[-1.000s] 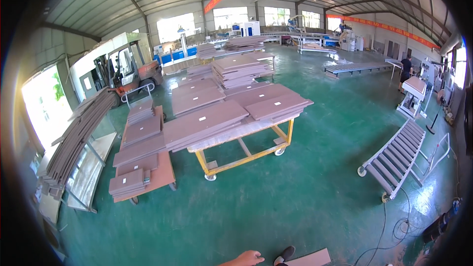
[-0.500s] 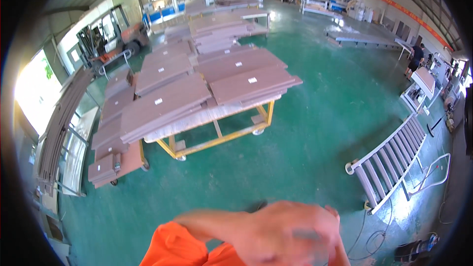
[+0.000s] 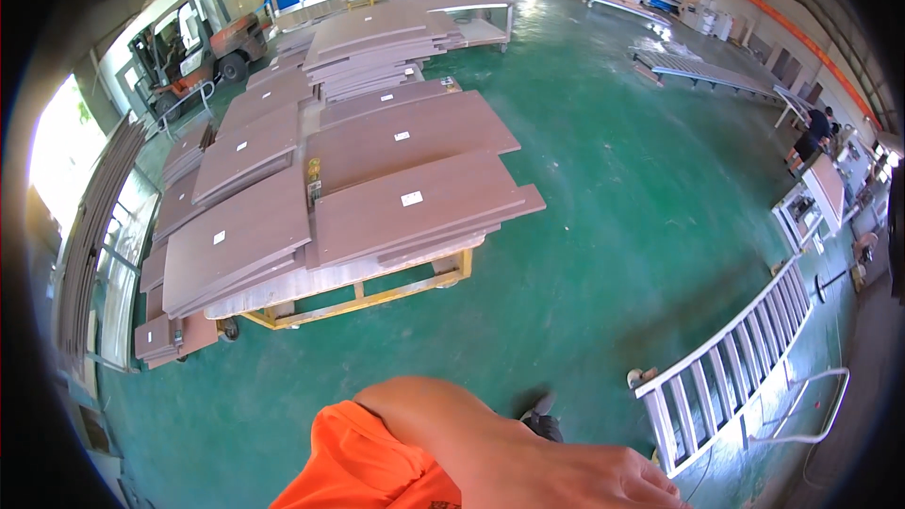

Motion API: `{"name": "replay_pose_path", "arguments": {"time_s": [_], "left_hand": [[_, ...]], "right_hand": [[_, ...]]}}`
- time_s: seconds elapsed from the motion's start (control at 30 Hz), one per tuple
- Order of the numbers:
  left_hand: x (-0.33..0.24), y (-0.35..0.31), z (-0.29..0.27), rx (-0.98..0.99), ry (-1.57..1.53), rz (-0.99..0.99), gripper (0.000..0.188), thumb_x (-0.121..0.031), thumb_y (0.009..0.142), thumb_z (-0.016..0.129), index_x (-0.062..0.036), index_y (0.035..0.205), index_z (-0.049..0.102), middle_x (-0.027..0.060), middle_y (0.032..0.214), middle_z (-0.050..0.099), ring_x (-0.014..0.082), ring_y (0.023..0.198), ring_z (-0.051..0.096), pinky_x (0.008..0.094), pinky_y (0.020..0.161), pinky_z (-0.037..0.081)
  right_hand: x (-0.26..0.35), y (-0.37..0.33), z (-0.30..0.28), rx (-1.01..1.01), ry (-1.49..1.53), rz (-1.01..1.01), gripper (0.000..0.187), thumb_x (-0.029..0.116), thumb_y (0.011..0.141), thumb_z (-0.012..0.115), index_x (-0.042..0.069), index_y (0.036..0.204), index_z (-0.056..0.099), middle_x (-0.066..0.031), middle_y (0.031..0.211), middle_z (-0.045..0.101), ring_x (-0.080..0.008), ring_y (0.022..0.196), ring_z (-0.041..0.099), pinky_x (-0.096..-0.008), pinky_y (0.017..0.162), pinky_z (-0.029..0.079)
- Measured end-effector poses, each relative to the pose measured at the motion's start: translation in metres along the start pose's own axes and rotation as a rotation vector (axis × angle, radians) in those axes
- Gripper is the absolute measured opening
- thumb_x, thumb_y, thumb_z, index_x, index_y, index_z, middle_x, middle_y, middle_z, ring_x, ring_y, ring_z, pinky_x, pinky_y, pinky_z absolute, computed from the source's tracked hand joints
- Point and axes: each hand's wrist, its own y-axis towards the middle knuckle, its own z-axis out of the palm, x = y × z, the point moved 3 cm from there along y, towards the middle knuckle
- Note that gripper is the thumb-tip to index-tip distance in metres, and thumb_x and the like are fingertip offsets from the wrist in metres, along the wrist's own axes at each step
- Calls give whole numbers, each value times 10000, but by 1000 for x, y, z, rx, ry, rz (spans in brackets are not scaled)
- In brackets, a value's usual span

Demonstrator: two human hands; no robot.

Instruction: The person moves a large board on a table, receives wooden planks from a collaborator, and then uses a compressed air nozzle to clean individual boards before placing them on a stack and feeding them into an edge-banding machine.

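Note:
My left arm comes up from an orange garment at the lower edge and reaches across to the right. The back of my left hand shows at the bottom, with its knuckles bent. Its fingers point down past the picture's edge, so whether they hold anything is hidden. My right hand is out of sight. Just above my forearm, a dark shoe shows on the green floor. Ahead on the left, stacks of flat brown panels with white labels lie on a yellow-framed cart.
A roller conveyor section stands at the right, with a bent white tube frame beside it. More panels lean on a rack at the left. A forklift is parked far left. Another person works at the far right.
The view has shifted, and the panel cart now sits further left and lower. My hands, together and blurred before, have moved down; only the left remains visible. The shoe shows more.

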Motion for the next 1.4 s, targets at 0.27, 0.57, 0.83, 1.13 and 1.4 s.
{"name": "replay_pose_path", "arguments": {"time_s": [0.27,0.57,0.83,1.13,1.4], "left_hand": [[207,37,-120,-145,55,-1,222,-13,756,680,-164,918,660,119,868,538,181,564,540,264,471,437],[320,-21,-384,47,1231,-723,275,-90,780,620,-29,1036,539,135,945,576,322,820,599,381,651,507],[271,-260,-583,-913,1925,-1537,407,-292,744,644,-72,1078,570,134,984,591,326,943,582,422,786,493],[281,-292,-638,-1400,1908,-1469,426,-274,704,680,25,1000,607,155,875,641,281,844,623,370,758,504],[318,-235,-666,-2256,2016,-1187,368,-225,751,607,30,1015,623,240,847,645,357,823,630,424,750,496]], "right_hand": [[131,293,-160,124,-443,-229,277,346,745,608,83,818,654,-121,812,643,-240,747,611,-438,592,456],[610,625,-426,-502,-525,-1242,240,238,801,577,55,933,657,-126,858,665,-287,776,631,-398,659,491],[1016,539,-281,199,-436,-1255,534,255,737,714,11,1187,561,-158,1088,639,-293,1018,609,-372,920,463],[1368,472,-175,188,-560,-1691,683,352,753,694,2,1291,461,-205,1315,475,-339,1225,450,-394,1036,360],[1657,425,-48,43,-569,-1967,757,388,794,642,11,1378,343,-196,1415,362,-324,1320,337,-394,1076,311]]}}
